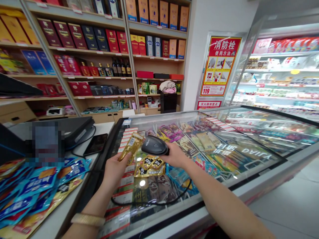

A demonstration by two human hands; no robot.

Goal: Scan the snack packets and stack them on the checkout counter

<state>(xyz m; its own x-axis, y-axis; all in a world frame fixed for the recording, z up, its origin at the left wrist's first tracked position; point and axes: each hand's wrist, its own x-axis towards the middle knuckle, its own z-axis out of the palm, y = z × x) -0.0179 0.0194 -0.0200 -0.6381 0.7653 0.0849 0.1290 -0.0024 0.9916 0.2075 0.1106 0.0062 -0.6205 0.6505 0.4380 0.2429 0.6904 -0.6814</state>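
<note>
Presently pinching a gold packet [131, 146] between thumb and fingers of the left hand [116, 166], just left of the middle of the frame, with a white printed patch near the upper end. Wearing a pale bracelet [87, 219] on the same arm, at the lower left. Gripping a black barcode scanner [154, 145] in the right hand [176, 154], at the centre of the frame, with fingers closed round the handle and the head pointed left, just beside the gold packet; hard to tell whether touching it. Holding both above the glass top of a chest freezer [249, 190], stretched from the lower middle to the right edge. Looped across the lower middle, a black cable [149, 203]. Seen just below the scanner, gold-and-black packets [151, 166], impossible to place surely above or below the glass. Heaped at the lower left, blue packets [37, 182] on a white counter [104, 127], partly covering more gold wrapping. Lying farther up the counter, left of the freezer's dark edge, a phone [96, 144], beside a dark machine [77, 131]. Lined up across the upper left and upper middle, shelves of boxes and bottles [121, 68]. Mounted on the wall at the upper right, a red-and-yellow poster [220, 66]; glowing beyond it, by the right edge, a lit display case [286, 71].
</note>
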